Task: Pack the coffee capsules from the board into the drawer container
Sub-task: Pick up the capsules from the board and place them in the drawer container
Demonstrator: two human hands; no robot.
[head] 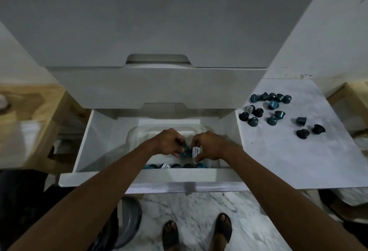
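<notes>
Head view: right hand point(209, 147) holds capsule point(196, 152) foil lid facing camera.

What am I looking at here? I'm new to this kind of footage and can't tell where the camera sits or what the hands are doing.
The camera sits on a person's head, looking down, so you see their own arms and sandalled feet. Both hands reach into the open white drawer, over a clear plastic container. The left hand holds a dark teal coffee capsule; the right hand holds a white-lidded capsule. A row of capsules is already packed. More loose teal capsules lie on the white marble board to the right.
</notes>
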